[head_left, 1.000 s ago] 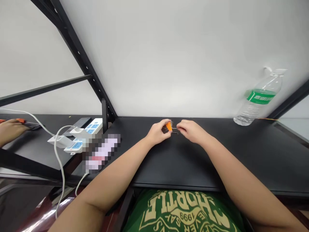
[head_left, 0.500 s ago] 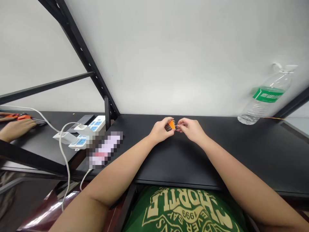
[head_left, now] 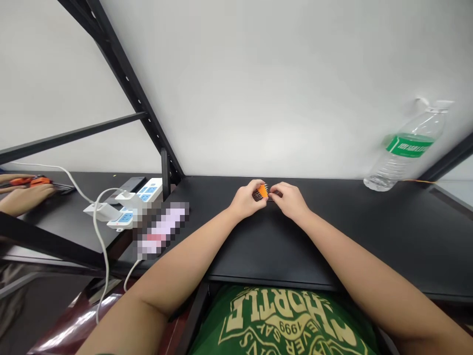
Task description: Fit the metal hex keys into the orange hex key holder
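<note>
My left hand (head_left: 247,200) is closed around a small orange holder (head_left: 262,190) with several thin metal keys sticking out of it, held just above the black table (head_left: 369,236) near the wall. My right hand (head_left: 289,198) is pinched on a thin metal key at the holder's right side, its fingertips touching the holder. The two hands meet over the middle of the table.
A clear water bottle (head_left: 404,147) with a green label leans at the back right. White power strips (head_left: 129,204) with cables and a black phone (head_left: 127,184) lie at the left. Another person's hand (head_left: 24,197) holds an orange tool at the far left. Black shelf struts (head_left: 125,88) rise at the left.
My right hand has closed in from a small gap until its fingertips meet the holder, carrying the thin key with it. Both hands drifted slightly toward the wall.
</note>
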The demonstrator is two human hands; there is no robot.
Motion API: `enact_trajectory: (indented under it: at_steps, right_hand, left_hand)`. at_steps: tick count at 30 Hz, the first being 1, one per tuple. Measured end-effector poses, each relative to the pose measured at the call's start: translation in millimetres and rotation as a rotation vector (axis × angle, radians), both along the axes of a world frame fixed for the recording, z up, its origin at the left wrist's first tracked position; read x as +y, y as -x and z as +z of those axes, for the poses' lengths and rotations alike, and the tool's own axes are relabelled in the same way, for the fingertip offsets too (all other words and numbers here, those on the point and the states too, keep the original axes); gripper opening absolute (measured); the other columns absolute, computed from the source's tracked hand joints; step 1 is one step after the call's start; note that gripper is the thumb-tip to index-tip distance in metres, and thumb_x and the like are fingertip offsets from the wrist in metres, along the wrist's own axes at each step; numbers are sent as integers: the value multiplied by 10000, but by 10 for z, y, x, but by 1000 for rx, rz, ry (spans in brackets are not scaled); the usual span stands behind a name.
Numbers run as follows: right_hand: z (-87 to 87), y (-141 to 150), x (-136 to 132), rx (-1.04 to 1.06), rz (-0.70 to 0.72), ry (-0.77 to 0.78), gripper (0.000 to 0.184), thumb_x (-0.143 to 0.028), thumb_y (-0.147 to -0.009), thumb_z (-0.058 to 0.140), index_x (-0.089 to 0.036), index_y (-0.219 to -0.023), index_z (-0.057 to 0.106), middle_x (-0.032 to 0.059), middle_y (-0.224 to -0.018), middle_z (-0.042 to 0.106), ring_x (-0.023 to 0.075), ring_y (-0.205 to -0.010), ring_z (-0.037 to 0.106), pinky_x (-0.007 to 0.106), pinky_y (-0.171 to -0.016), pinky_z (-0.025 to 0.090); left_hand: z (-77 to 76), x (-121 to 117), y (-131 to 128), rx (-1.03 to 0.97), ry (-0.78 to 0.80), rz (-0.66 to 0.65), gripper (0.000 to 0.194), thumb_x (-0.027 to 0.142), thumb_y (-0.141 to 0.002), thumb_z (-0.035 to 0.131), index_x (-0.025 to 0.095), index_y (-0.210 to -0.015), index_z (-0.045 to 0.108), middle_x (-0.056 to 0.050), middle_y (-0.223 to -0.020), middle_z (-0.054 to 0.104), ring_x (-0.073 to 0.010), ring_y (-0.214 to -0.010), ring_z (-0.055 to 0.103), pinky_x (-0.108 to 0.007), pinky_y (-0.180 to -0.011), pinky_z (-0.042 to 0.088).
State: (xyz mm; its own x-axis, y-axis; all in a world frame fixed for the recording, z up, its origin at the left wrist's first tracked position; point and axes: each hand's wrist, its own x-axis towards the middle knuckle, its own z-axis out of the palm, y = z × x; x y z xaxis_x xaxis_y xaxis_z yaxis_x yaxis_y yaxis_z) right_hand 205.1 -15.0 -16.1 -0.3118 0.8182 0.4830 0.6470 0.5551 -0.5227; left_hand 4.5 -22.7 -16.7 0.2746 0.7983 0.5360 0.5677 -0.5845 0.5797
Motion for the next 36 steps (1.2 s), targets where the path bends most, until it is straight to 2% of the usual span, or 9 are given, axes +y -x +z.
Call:
enact_trajectory:
  at_steps: [4,6,9,12,19,22,25,31,36]
  right_hand:
    - [-22,-93,59,-296,43,69,207,-315,-874,666,-190,-1033,709,101,-1078,660,229,-970,611,326,-811,481]
    - [-11,-93,40,-435,95,121,168,-288,-861,657,-189,-986,710,105,-1057,658,232,-972,609,313,-795,475]
    - [30,-44,-30,-605,70,191,79,-163,-815,607,-181,-827,684,101,-940,669,204,-824,617,287,-672,439]
    - [63,-4,-94,-677,19,229,66,-130,-760,611,-174,-734,654,103,-844,665,183,-673,587,290,-567,371]
    - [136,-70,-121,-648,14,221,55,-195,-803,610,-189,-825,659,70,-915,661,171,-730,594,272,-603,370]
    - [167,-82,-128,-601,93,199,150,-251,-844,623,-210,-980,671,67,-1027,656,187,-857,614,263,-669,410]
    - [162,-39,-151,-649,179,181,134,-197,-870,589,-192,-963,685,87,-1049,660,205,-940,625,267,-735,436]
    - [148,39,-224,-755,54,230,75,-147,-795,603,-169,-811,672,106,-908,688,204,-736,632,285,-605,394]
    - [216,-58,-176,-388,92,194,63,-149,-789,584,-206,-798,610,5,-722,646,141,-617,561,252,-583,375]
  left_hand:
    - [4,12,16,-40,14,9,464,271,-773,716,241,-1214,574,-34,-1060,733,-194,-996,714,-331,-936,564]
    - [-2,27,32,-62,30,26,467,268,-769,721,236,-1212,577,-45,-1062,740,-197,-1000,719,-335,-942,566]
    - [-14,50,48,-82,58,35,471,261,-762,723,224,-1208,577,-51,-1043,748,-187,-936,730,-333,-931,574]
    - [-17,58,47,-95,61,30,479,257,-750,727,217,-1202,573,-52,-1028,749,-183,-907,730,-335,-926,575]
    - [-25,61,41,-98,75,26,469,264,-751,723,223,-1192,569,-42,-1023,750,-177,-900,727,-322,-904,575]
    - [-34,71,51,-107,72,19,465,264,-756,716,223,-1195,567,-42,-1032,752,-173,-899,726,-317,-900,573]
    - [-31,66,53,-111,75,14,458,269,-759,718,222,-1190,570,-45,-1033,751,-176,-913,725,-320,-910,571]
    - [-11,43,43,-108,83,3,459,272,-758,728,219,-1187,573,-53,-1040,741,-190,-957,724,-335,-928,569]
    - [-13,44,45,-90,65,-12,479,271,-759,727,226,-1208,567,-50,-1063,738,-199,-996,718,-352,-955,562]
